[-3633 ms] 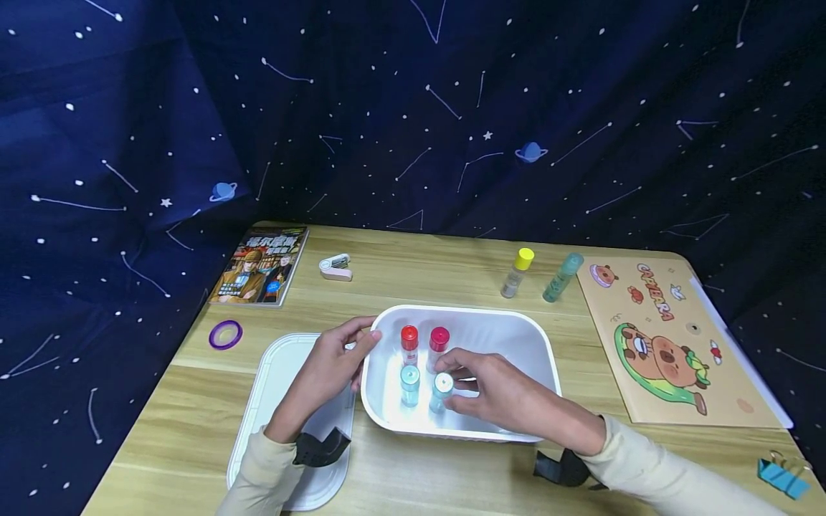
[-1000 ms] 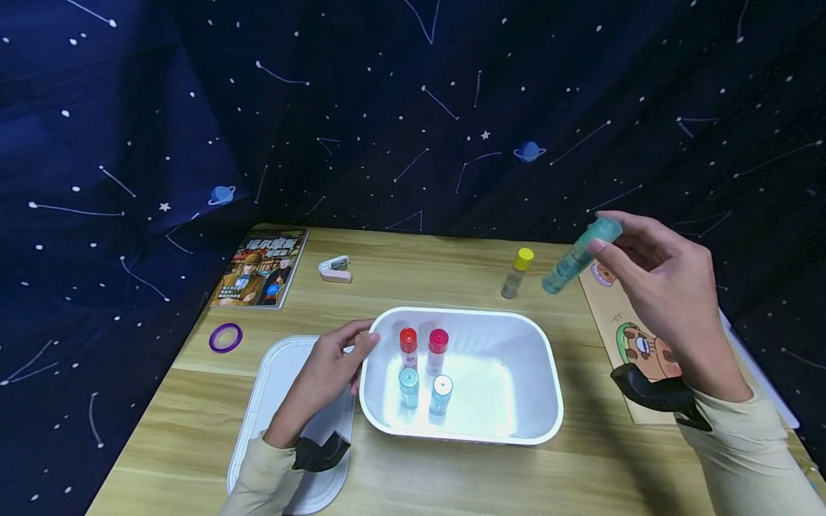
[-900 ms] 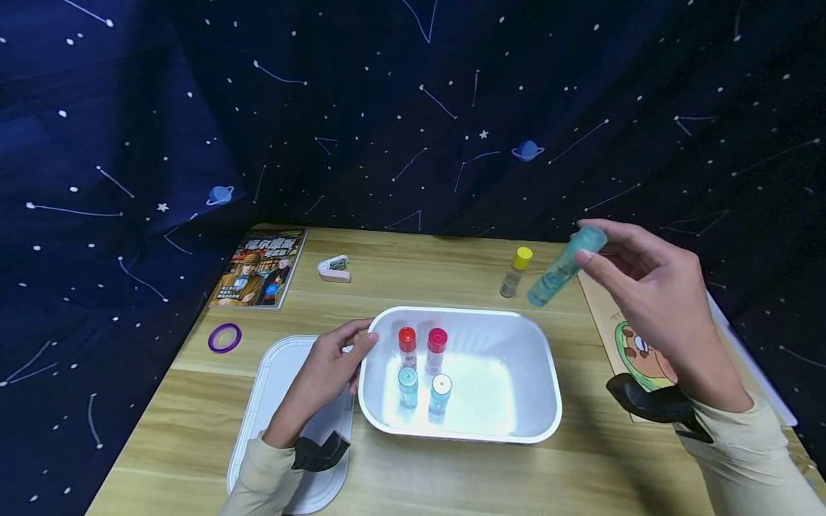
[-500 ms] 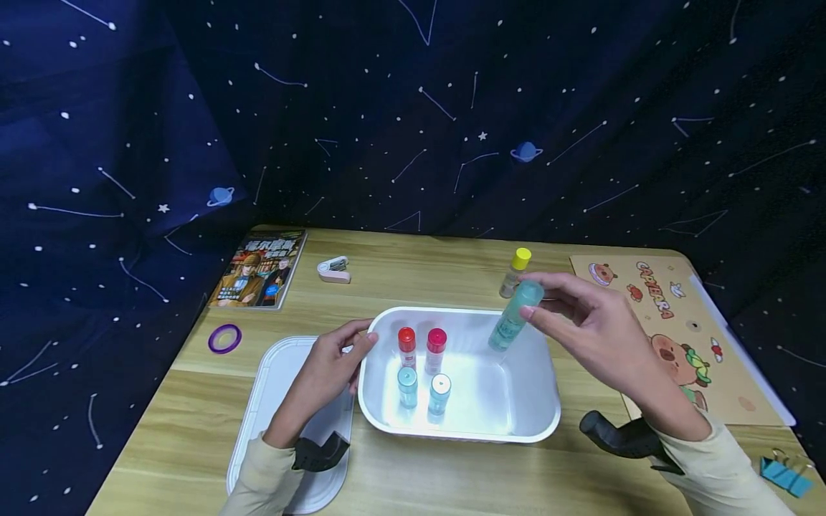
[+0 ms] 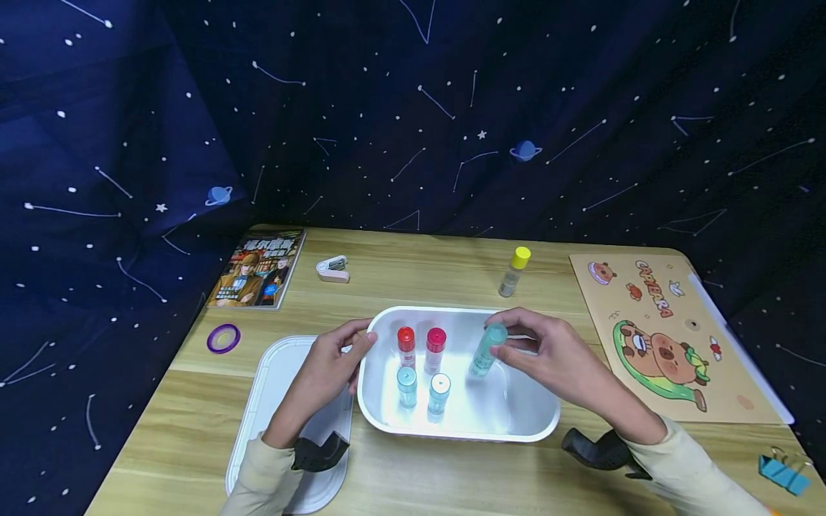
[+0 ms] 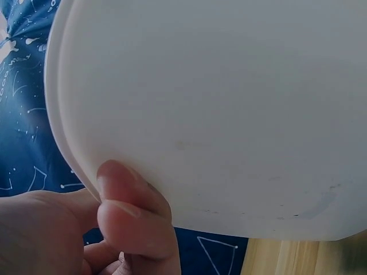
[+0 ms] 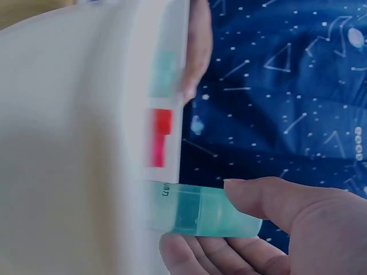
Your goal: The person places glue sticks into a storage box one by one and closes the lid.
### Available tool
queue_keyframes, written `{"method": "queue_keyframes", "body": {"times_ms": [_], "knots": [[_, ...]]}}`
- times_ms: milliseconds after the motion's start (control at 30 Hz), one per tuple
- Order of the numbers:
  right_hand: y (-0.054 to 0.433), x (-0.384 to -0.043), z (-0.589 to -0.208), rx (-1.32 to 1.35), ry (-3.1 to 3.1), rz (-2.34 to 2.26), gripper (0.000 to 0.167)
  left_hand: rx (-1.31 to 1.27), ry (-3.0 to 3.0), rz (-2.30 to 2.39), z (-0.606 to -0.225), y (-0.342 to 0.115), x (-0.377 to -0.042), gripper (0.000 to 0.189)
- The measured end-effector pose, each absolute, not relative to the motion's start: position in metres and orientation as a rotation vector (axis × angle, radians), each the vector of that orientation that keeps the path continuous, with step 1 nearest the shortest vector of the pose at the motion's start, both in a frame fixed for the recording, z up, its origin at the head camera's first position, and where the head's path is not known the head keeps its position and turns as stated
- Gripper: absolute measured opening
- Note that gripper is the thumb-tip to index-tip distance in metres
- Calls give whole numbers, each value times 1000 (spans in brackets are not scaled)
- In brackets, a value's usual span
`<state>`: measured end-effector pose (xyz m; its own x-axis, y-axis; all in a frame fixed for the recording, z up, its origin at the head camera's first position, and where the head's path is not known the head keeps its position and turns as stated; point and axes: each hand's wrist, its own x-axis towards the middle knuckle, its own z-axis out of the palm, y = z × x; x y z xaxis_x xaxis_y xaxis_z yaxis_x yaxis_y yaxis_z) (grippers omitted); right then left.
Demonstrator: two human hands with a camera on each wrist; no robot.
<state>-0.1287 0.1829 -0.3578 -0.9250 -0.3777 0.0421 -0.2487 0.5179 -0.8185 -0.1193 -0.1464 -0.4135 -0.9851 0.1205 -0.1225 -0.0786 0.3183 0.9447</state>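
Note:
My right hand [image 5: 560, 358] holds a teal see-through bottle [image 5: 485, 352] by its cap, between thumb and fingers. The bottle leans slightly inside the white plastic bin [image 5: 459, 436], in its right half. The right wrist view shows the bottle [image 7: 200, 211] with printed lettering behind the bin wall. My left hand [image 5: 329, 367] grips the bin's left rim; in the left wrist view its curled fingers [image 6: 135, 223] lie against the outer wall. In the bin's left half stand a red-capped bottle [image 5: 406, 342], a crimson-capped bottle [image 5: 435, 344] and two pale blue bottles [image 5: 407, 387].
A yellow-capped bottle [image 5: 514, 271] stands behind the bin. The white lid [image 5: 267, 390] lies under my left forearm. Around are a purple tape roll [image 5: 211, 344], a magazine [image 5: 258, 269], a pink stapler [image 5: 333, 269], a capybara folder [image 5: 671, 337] and a blue binder clip [image 5: 784, 473].
My right hand left the pale blue bottle, took the teal bottle from the table by the folder and carried it left and down into the bin. My left hand stayed on the rim.

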Motion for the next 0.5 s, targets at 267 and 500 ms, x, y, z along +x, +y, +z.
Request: {"method": "queue_keyframes", "body": {"times_ms": [267,500], "knots": [[185,-140,-374,-591,2512,-1325,28,15,2409,1734,-414,-147,-120,35],[178,-148,-377,-662,2480,-1269,27,15,2414,1723,-413,-145,-120,36]]}}
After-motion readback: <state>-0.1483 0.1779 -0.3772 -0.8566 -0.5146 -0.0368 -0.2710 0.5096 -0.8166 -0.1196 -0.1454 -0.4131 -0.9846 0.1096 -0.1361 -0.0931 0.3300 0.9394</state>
